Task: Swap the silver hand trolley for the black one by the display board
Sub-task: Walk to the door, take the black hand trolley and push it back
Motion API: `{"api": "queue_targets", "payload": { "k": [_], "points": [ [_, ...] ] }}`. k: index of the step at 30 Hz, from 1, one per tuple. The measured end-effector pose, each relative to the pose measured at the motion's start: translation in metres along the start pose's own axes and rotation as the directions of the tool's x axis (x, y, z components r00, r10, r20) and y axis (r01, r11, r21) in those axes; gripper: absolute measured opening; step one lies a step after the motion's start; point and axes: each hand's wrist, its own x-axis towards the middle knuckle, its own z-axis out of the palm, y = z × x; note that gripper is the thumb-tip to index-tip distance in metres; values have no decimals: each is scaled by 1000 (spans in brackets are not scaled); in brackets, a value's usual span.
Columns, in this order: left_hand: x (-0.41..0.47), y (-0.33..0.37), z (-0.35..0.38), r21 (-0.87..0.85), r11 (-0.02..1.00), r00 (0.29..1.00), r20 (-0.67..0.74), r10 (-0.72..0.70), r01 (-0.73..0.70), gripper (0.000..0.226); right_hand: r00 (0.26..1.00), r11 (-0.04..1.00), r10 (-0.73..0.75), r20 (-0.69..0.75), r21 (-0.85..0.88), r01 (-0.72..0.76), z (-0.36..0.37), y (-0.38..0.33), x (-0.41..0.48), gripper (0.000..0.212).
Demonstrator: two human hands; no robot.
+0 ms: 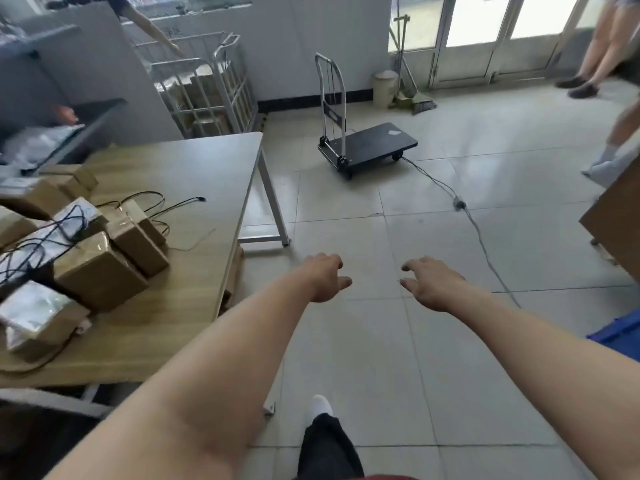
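Note:
A hand trolley with a black platform (372,143) and an upright silver handle (329,91) stands on the tiled floor ahead, near the white wall. Both my arms reach forward over the floor. My left hand (327,277) and my right hand (429,284) are empty, fingers loosely spread and pointing down, well short of the trolley. No silver-platform trolley and no display board can be made out in this view.
A wooden table (194,188) with taped cardboard boxes (100,268) and cables is at my left. A cable (460,204) runs across the floor from the trolley. A metal cage cart (214,91), a broom (414,95), a bin (384,86) and another person's legs (602,53) stand farther back.

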Motion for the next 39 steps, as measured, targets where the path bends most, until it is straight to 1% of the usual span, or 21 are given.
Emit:
{"api": "queue_targets", "payload": {
  "k": [3, 6, 9, 12, 18, 22, 25, 28, 35, 39],
  "points": [
    [63, -27, -52, -10, 1000, 1000, 19, 6, -6, 54, 998, 998, 55, 9, 15, -55, -35, -23, 71, 47],
    [128, -53, -106, 42, 999, 1000, 22, 15, -16, 54, 995, 995, 92, -26, 45, -91, -75, -45, 142, 47],
    [194, -75, -148, 21, 1000, 1000, 13, -3, 3, 53, 993, 994, 97, -71, 66, -92, -113, -65, 208, 46],
    [257, -87, -178, 27, 1000, 999, 53, 3, -5, 54, 994, 996, 78, -77, 56, -74, -140, -74, 280, 46],
    [410, -95, -237, 79, 997, 1000, 26, -14, 12, 53, 996, 998, 31, -82, 64, -25, -182, -71, 445, 47],
    [504, -87, -292, 174, 984, 997, 71, -36, 23, 52, 999, 994, 34, -22, 106, -31, -226, -63, 543, 47],
    [569, -78, -341, 179, 984, 999, 28, -16, 11, 52, 998, 994, 47, -36, 98, -43, -268, -59, 616, 48],
    [623, -74, -379, 199, 980, 1000, 14, 16, -18, 52, 999, 997, 28, -34, 72, -26, -300, -65, 678, 48],
    [780, -106, -457, 234, 972, 999, -33, 36, -27, 52, 998, 997, 28, -61, 70, -24, -344, -83, 836, 48],
    [877, -131, -507, 236, 970, 998, -12, 64, -60, 53, 996, 996, 65, -66, 69, -60, -372, -100, 937, 50]
  ]
}}
